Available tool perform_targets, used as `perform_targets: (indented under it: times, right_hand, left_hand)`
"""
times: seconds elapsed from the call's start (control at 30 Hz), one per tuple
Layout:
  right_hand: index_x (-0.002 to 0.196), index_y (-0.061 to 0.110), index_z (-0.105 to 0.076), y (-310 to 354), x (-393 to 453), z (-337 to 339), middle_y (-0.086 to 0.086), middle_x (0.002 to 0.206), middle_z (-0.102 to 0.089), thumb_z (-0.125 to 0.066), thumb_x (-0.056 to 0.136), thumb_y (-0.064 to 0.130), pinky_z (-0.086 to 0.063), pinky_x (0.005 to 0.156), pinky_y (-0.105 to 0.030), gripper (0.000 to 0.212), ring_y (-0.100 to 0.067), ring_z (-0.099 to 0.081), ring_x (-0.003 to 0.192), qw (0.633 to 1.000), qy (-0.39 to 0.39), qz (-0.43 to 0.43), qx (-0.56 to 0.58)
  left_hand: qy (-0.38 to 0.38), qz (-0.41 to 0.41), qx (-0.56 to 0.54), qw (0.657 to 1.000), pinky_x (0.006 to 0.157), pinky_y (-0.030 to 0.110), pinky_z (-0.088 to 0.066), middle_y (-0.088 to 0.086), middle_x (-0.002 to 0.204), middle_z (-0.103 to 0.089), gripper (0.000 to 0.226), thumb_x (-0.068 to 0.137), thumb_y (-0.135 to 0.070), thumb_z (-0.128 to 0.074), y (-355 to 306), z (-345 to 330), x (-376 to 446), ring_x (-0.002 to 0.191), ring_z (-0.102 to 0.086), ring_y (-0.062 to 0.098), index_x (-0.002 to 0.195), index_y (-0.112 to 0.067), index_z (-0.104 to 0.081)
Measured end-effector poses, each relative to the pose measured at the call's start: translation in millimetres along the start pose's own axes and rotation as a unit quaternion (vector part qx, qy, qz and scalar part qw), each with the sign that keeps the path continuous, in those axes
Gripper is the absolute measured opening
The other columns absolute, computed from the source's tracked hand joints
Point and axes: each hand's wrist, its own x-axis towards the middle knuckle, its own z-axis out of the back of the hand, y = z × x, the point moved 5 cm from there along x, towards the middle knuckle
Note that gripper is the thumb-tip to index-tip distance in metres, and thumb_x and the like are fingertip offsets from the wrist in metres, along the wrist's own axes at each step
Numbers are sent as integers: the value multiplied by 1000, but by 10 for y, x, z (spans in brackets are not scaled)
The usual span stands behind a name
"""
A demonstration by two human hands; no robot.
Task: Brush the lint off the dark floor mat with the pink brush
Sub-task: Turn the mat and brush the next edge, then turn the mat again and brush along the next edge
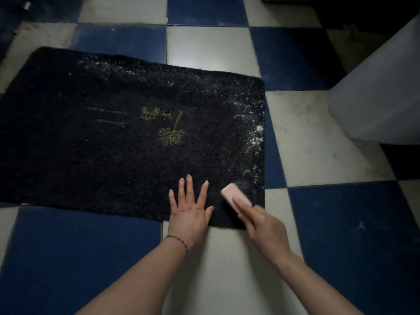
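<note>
The right hand (263,226) has its fingers curled round the pink brush (235,196), which sits on the near right corner of the dark floor mat (113,144), while the left hand (189,208) lies flat with fingers spread, pressing the mat's near edge just beside the brush. White lint (255,137) runs thickest along the mat's right edge and far edge. Good strokes would likely be short, sweeping outward over the right edge onto the checkered tile floor (318,137), with the left palm pinning the pile.
</note>
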Motion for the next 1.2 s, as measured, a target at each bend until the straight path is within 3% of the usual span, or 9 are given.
perform_targets:
  times: [0.13, 0.3, 0.6, 0.67, 0.73, 0.83, 0.97, 1.03, 1.2]
  right_hand:
    - [133, 59, -29, -353, 343, 271, 5, 113, -63, -44, 96, 40, -47, 66, -33, 44, -19, -60, 92, 994, 16, -104, -12]
    - [132, 58, -33, -265, 279, 282, 6, 120, -63, -46, 96, 38, -51, 70, -34, 43, -18, -61, 96, 993, 11, -109, 34]
    - [131, 61, -28, -139, -295, 86, 5, 116, -63, -53, 93, 31, -52, 69, -31, 54, -15, -62, 88, 994, -1, -92, 63]
    - [129, 64, -29, -94, -434, 10, 9, 118, -63, -55, 92, 31, -50, 69, -28, 56, -12, -62, 92, 994, -3, -88, 72]
    - [125, 71, -25, -40, -536, -69, 11, 117, -63, -57, 91, 31, -49, 70, -25, 61, -10, -62, 93, 994, 5, -77, 80]
    - [123, 77, -15, 77, -622, -203, 12, 108, -64, -55, 91, 37, -47, 68, -23, 65, -10, -62, 87, 995, 28, -44, 85]
    - [120, 79, -14, 325, -577, -360, 11, 97, -62, -44, 87, 49, -43, 66, -21, 54, -12, -61, 82, 994, 59, -12, 87]
    - [119, 79, -13, 420, -510, -389, 9, 101, -63, -48, 89, 44, -46, 71, -26, 58, -14, -61, 87, 993, 73, 5, 92]
    - [128, 64, -32, 688, -335, -391, 7, 113, -63, -50, 93, 37, -43, 81, -24, 47, -14, -59, 101, 986, 111, 31, 120]
  left_hand:
    - [-1, -2, 1, 1000, 113, 58, 13, 17, 147, 39, 65, 102, -51, -14, -5, 3, -7, 142, 30, 36, 140, -29, 33]
    - [5, 1, 0, 1000, 111, 57, 17, 15, 143, 43, 64, 102, -52, -15, 7, -8, 25, 141, 31, 35, 138, -30, 34]
    - [2, -81, 48, 996, 111, 54, 19, 12, 150, 36, 61, 93, -59, 1, 192, -60, 14, 138, 35, 28, 140, -34, 31]
    - [13, -114, 78, 990, 112, 53, 19, 10, 149, 37, 61, 96, -57, -5, 263, -59, 2, 136, 36, 27, 141, -34, 30]
    - [4, -153, 99, 983, 114, 53, 13, 10, 152, 32, 63, 98, -53, -14, 359, -37, 21, 140, 29, 27, 144, -35, 25]
    - [-32, -207, 141, 967, 115, 52, 6, 12, 159, 14, 63, 92, -53, -5, 546, 61, 79, 146, 15, 29, 150, -36, 13]
    - [-5, -257, 175, 950, 113, 47, 16, 4, 155, 29, 61, 85, -53, 10, 828, 214, 199, 144, 26, 25, 136, -42, 40]
    - [-14, -262, 197, 945, 116, 47, 13, 4, 156, 26, 59, 92, -52, 2, 917, 306, 281, 145, 23, 24, 134, -41, 42]
    - [71, -276, 283, 916, 119, 47, 6, 5, 159, 23, 64, 104, -39, -26, 988, 611, 378, 148, 15, 24, 152, -30, 16]
